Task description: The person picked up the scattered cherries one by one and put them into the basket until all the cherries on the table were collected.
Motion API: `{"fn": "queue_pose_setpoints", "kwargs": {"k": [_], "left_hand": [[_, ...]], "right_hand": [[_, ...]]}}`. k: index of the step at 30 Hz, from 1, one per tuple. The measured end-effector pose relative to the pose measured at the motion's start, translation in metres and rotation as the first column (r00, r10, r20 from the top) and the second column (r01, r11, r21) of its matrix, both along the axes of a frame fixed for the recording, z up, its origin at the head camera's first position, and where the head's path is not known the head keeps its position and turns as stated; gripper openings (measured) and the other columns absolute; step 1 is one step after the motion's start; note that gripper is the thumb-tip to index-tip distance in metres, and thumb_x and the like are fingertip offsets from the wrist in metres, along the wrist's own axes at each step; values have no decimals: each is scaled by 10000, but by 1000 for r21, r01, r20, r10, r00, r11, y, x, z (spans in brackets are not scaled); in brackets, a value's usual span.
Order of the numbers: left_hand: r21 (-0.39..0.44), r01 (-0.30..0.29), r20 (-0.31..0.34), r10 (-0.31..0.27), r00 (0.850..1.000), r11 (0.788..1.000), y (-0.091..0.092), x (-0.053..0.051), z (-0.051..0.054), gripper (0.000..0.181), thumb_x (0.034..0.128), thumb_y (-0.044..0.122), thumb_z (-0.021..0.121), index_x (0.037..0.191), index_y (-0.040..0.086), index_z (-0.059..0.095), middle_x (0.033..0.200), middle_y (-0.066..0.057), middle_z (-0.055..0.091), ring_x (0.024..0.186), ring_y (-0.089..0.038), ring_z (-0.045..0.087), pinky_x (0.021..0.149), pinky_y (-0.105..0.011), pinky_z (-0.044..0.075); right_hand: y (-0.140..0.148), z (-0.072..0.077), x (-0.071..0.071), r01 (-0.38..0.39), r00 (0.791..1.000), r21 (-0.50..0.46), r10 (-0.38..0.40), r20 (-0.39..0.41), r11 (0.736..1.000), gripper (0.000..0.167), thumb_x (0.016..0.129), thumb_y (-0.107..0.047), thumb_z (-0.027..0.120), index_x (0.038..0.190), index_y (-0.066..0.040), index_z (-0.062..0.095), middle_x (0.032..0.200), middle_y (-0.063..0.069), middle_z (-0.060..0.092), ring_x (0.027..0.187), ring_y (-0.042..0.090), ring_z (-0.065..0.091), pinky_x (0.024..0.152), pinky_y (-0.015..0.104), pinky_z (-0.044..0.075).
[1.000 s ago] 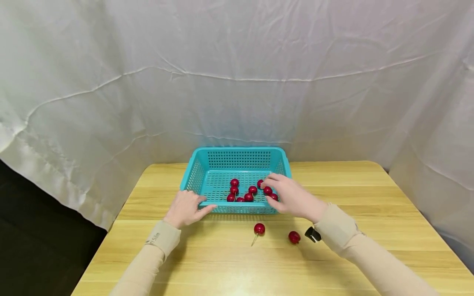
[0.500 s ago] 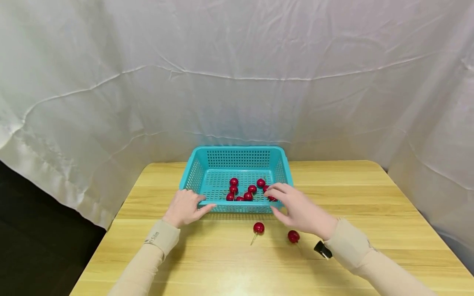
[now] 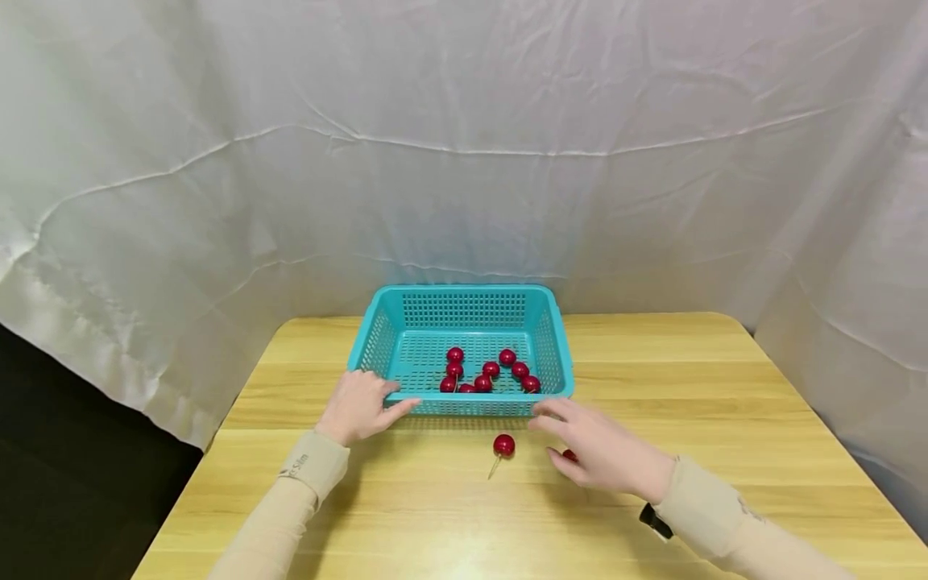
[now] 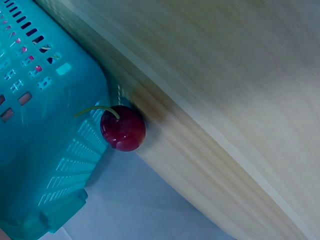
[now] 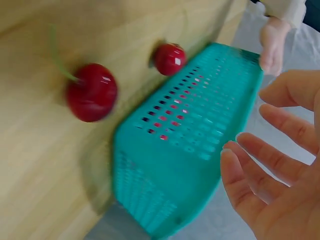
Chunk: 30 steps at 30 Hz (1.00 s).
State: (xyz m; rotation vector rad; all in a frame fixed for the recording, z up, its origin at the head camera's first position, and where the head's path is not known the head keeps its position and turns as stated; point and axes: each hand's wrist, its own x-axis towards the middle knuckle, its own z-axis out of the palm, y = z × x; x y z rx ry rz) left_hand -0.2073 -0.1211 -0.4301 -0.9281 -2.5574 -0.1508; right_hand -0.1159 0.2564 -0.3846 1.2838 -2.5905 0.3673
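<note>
My left hand (image 3: 357, 407) grips the near left corner of a turquoise plastic basket (image 3: 464, 407), thumb along the outside of the front wall. Several dark red cherries (image 3: 482, 383) lie on the basket floor toward its front and right. My right hand (image 3: 598, 451) hovers over the table just in front of the basket's right corner, fingers loosely bent and holding nothing. Partly hidden under it is one cherry (image 3: 569, 456). Another stemmed cherry (image 3: 503, 445) lies between the hands; the right wrist view shows two loose cherries, the closer one (image 5: 92, 93) large.
The light wooden table (image 3: 449, 515) carries the basket near its back edge. A pale cloth (image 3: 464, 201) hangs behind and at both sides. Dark material (image 3: 72, 451) shows at the lower left. A black band (image 3: 656, 522) sits at my right wrist.
My right hand has drawn back from inside the basket toward the near right, ending above the loose cherry there. My left hand stays at the basket's corner.
</note>
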Motion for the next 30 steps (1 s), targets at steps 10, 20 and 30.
{"fn": "queue_pose_setpoints", "kwargs": {"k": [10,20,30], "left_hand": [[-36,-7,-7,7,1000,999,-2,0,0,591,957,677,470,563,236,465,476,123,220,426,-56,279,465,-199,223],[-54,-7,-40,5,999,999,-6,-4,-4,537,914,621,581,563,233,460,486,126,175,413,-58,253,457,-207,206],[-53,31,-49,-33,998,998,-6,-7,-9,644,981,718,357,548,246,423,485,130,176,409,-39,266,453,-200,214]], "right_hand": [[16,-20,11,70,987,104,-84,135,992,343,843,-108,747,1178,-103,670,1254,136,622,1124,271,633,912,437,572],[20,-30,14,86,964,157,-122,237,984,411,822,-124,769,1221,-103,669,1309,209,577,1134,368,619,918,514,563],[16,-40,15,62,959,186,-110,259,981,407,837,-137,769,1231,-132,669,1278,150,560,1048,266,585,881,451,559]]}}
